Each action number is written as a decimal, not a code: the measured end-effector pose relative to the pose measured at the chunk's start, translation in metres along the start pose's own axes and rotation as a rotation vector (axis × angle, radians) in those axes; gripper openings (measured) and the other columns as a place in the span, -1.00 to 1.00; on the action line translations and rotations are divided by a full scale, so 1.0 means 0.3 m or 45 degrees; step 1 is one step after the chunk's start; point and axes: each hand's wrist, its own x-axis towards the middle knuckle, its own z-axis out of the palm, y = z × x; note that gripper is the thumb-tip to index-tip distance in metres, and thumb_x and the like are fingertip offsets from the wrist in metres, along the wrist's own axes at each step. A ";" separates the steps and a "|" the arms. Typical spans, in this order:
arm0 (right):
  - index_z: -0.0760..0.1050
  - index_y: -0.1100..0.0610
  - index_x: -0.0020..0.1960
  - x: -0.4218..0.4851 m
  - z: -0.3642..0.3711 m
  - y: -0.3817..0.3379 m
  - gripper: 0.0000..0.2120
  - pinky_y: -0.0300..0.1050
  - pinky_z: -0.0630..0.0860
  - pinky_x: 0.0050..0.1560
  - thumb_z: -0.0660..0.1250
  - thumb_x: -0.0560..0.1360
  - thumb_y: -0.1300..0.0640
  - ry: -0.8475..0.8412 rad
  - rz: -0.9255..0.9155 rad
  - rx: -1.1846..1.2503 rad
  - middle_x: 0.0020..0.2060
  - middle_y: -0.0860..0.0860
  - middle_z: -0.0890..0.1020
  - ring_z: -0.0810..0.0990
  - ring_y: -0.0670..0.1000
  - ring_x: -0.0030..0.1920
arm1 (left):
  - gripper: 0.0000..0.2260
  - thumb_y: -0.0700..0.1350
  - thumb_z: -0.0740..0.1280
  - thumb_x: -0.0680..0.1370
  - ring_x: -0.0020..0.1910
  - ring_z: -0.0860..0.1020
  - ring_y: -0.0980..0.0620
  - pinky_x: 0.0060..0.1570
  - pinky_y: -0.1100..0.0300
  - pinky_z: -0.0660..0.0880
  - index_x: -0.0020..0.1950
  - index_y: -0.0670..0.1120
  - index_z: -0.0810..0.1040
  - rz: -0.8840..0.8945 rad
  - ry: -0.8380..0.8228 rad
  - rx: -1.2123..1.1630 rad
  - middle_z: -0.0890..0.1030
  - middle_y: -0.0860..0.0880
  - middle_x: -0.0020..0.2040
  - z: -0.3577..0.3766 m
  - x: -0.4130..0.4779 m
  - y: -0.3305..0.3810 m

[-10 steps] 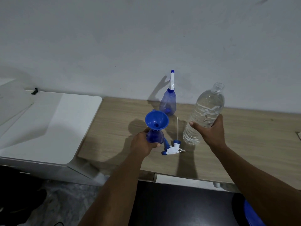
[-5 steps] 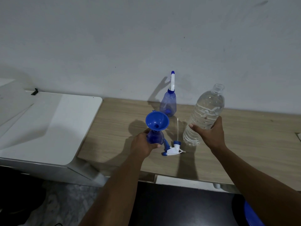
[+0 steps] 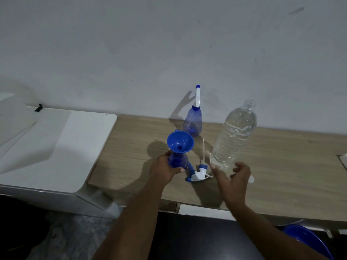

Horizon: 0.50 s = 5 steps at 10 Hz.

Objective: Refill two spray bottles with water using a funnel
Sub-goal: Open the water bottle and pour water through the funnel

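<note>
Nearest, gripping the open spray bottle (image 3: 177,162) with the left hand (image 3: 163,171), fingers curled round its body, upright on the wooden table (image 3: 281,166). Beside it, right hand (image 3: 232,177) spread loose and half-open at the foot of the water bottle (image 3: 234,134), holding nothing; thumb contact unclear. Between them, a detached sprayer head (image 3: 199,174) lying flat. Blue funnel (image 3: 180,141) seated in the gripped bottle's neck. Farther back by the wall (image 3: 169,44), second spray bottle (image 3: 193,121), sprayer on. Seemingly just short of the first pour: next, clasping the uncapped water bottle firmly, lifting, tipping slowly over the funnel.

Glossy blue plastic funnel (image 3: 180,142), clear ribbed plastic water bottle (image 3: 234,135), matt wood-grain table (image 3: 281,166).
</note>
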 end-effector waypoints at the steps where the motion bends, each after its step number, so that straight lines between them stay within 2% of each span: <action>1: 0.29 -0.12 0.21 -0.112 0.041 -0.053 -0.35 -0.07 0.54 0.01 0.43 0.29 -0.39 -0.202 -0.274 -0.041 0.08 -0.11 0.41 0.48 -0.12 0.06 | -0.40 0.01 0.64 0.27 0.01 0.64 0.06 0.10 0.07 0.55 0.27 0.12 0.55 -0.005 -0.007 0.027 0.70 0.11 0.02 -0.002 -0.002 0.009; 2: 0.32 -0.04 0.27 -0.092 0.103 -0.176 -0.33 -0.18 0.50 0.00 0.41 0.34 -0.39 -0.348 -0.600 -0.139 0.12 -0.09 0.40 0.46 -0.11 0.08 | -0.51 -0.01 0.52 0.42 0.07 0.63 -0.02 0.13 0.06 0.53 0.33 0.14 0.50 -0.049 -0.026 0.101 0.67 0.04 0.08 -0.003 -0.002 0.011; 3: 0.31 0.00 0.38 0.002 0.166 -0.316 -0.18 -0.06 0.47 0.19 0.35 0.30 -0.46 -0.438 -0.760 -0.379 0.26 -0.02 0.38 0.40 -0.01 0.23 | -0.59 -0.11 0.46 0.43 0.06 0.65 0.05 0.13 0.09 0.59 0.27 0.09 0.58 -0.050 0.051 0.098 0.67 0.13 0.01 0.008 0.012 -0.023; 4: 0.19 -0.09 0.47 0.088 0.222 -0.407 -0.07 0.14 0.47 0.26 0.33 0.24 -0.50 -0.576 -0.771 -0.729 0.38 0.05 0.31 0.37 0.13 0.33 | -0.59 -0.18 0.57 0.39 -0.07 0.58 0.22 0.03 0.30 0.53 0.18 0.06 0.57 -0.185 0.011 0.032 0.58 0.23 -0.08 -0.007 -0.005 -0.027; 5: 0.22 -0.06 0.46 0.123 0.274 -0.447 -0.15 0.16 0.48 0.24 0.39 0.31 -0.40 -0.710 -0.810 -0.993 0.35 0.06 0.38 0.39 0.17 0.34 | -0.35 0.11 0.65 0.20 0.06 0.64 0.01 0.14 0.00 0.60 0.23 0.02 0.57 -0.237 0.062 0.023 0.66 0.06 0.07 -0.009 0.009 -0.029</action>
